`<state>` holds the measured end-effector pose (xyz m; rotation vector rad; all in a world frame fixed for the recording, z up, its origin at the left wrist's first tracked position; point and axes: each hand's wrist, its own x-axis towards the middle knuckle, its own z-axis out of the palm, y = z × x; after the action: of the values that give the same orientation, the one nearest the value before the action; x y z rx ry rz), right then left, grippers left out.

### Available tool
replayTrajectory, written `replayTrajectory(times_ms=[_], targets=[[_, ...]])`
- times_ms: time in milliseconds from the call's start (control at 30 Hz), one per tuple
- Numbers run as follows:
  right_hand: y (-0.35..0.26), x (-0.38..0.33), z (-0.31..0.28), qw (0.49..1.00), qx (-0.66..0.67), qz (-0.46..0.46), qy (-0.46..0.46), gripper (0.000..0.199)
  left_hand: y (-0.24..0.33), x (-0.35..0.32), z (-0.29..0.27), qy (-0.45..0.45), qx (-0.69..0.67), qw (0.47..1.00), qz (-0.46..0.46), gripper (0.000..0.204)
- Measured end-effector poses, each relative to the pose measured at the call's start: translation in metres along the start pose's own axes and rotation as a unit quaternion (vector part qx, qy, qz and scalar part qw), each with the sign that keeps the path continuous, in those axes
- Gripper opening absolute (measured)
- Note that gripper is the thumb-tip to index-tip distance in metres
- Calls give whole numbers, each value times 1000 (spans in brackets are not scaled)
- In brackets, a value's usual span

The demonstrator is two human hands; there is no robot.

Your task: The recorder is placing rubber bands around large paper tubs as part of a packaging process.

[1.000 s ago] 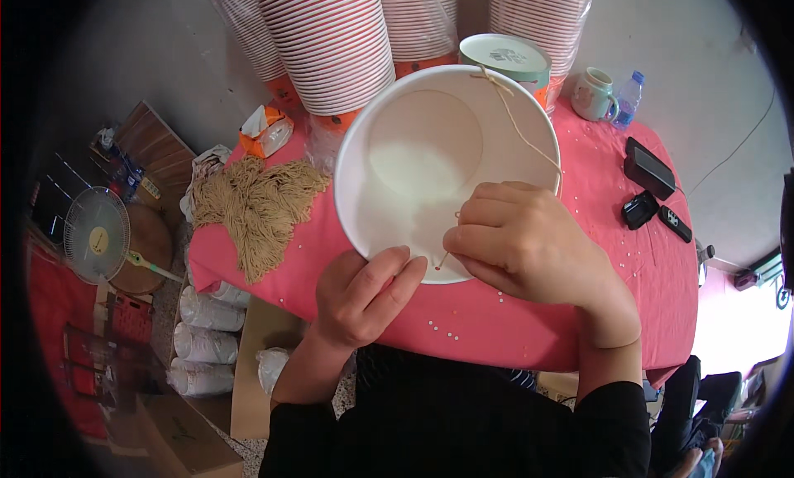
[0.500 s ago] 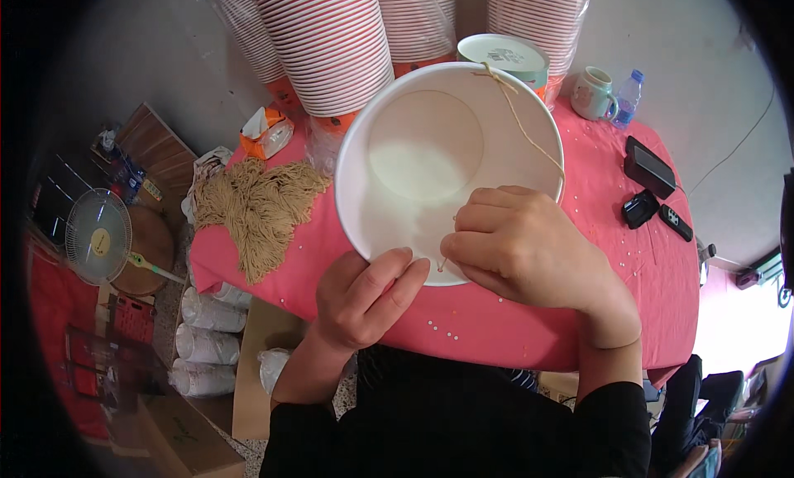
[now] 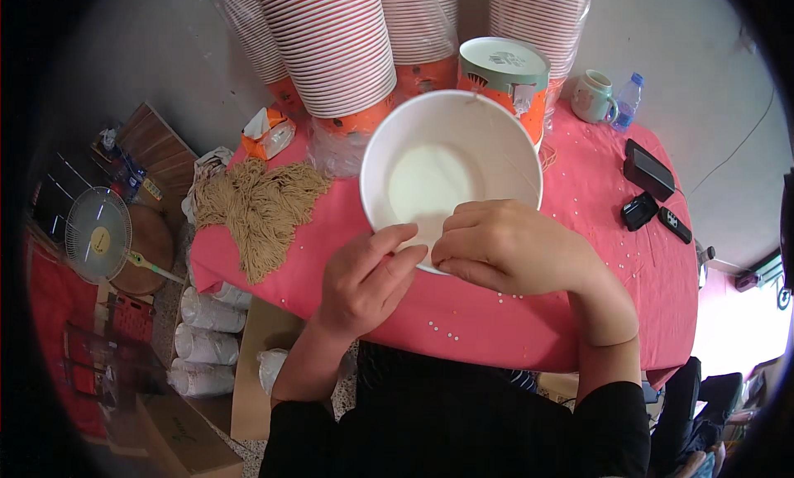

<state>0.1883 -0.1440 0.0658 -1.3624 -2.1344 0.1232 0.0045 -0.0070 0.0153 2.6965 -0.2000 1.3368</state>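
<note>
A white-lined paper bucket (image 3: 504, 160) stands mouth up on the table in front of me, with light falling on its round bottom. At its near rim, my left hand (image 3: 362, 284) has thumb and forefinger stretched out and parted. Close beside those fingertips, my right hand (image 3: 504, 246) is closed in a pinch over the rim. Its knuckles hide whatever sits between the fingers. Thin tan cord (image 3: 548, 157) shows outside the bucket on the right, and a small bit lies at the far rim.
A pink-covered table (image 3: 322, 267) carries a heap of tan cords (image 3: 260, 209) on the left. Tall stacks of paper buckets (image 3: 331, 56) and an upturned orange-green bucket (image 3: 506, 73) rise behind. A mug (image 3: 592, 97), a bottle (image 3: 628, 102) and black devices (image 3: 649, 168) stand right.
The bucket has dropped lower, toward the table, and looks smaller. The cord that hung inside its right wall now shows outside. My left thumb and forefinger have spread apart.
</note>
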Motion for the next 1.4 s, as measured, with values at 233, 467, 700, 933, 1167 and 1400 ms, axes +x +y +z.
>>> replayTrajectory(times_ms=[233,467,700,933,1167,1400], targets=[[14,3,10,995,57,77,-42,17,-3,-6,11,7,-92,987,-131,30],[15,5,24,996,25,79,-28,16,-1,-40,19,86,-75,980,-164,26],[11,5,29,996,-4,88,-18,18,4,-42,33,50,-83,975,-202,25],[8,4,15,995,-4,102,-18,21,4,-42,28,66,-66,973,-213,18],[14,0,11,994,-33,107,11,19,-16,-52,15,123,-45,960,-248,12],[19,0,19,992,-64,98,40,17,-26,-54,-4,230,-410,803,-365,5]])
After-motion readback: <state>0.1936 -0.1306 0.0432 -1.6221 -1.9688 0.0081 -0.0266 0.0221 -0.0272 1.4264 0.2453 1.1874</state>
